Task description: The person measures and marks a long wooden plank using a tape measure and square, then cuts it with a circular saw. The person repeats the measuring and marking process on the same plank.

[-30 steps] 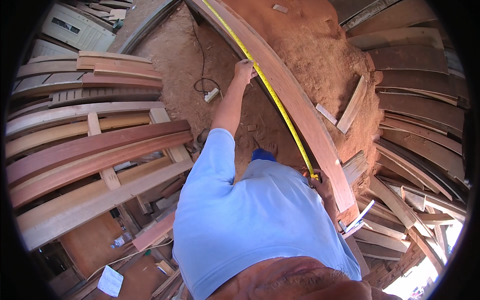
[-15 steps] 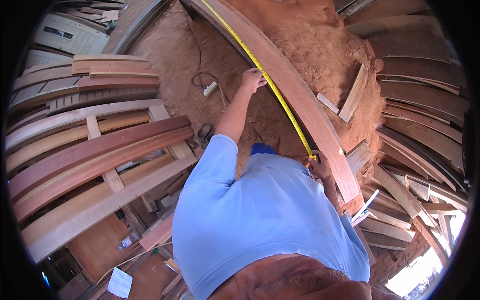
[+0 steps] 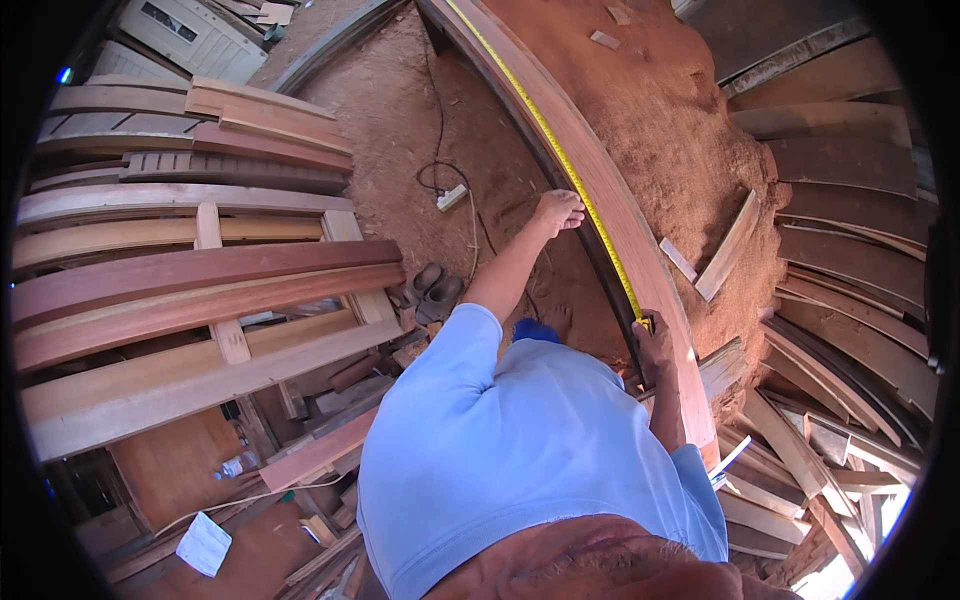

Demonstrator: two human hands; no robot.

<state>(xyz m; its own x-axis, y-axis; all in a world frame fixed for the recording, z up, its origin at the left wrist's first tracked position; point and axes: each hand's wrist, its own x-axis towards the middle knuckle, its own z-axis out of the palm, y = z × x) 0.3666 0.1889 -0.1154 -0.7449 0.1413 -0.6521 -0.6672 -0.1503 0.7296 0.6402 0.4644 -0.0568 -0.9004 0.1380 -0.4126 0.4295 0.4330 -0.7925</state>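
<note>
While the right hand [image 3: 655, 345] clasps the tape measure [image 3: 642, 323] at the near left edge of the board [image 3: 690, 395], the left hand [image 3: 560, 212], farther up and apart, curls by the yellow blade [image 3: 547, 130], whether pinching it unclear. The blade lies drawn out along the board, not yet wound in; any marking is too small to tell. Ground [image 3: 475, 130] left of the board leaves moving room, while offcuts [image 3: 728, 247] and a reddish heap [image 3: 650, 110] lie past its right edge, planks [image 3: 850, 245] beyond.
</note>
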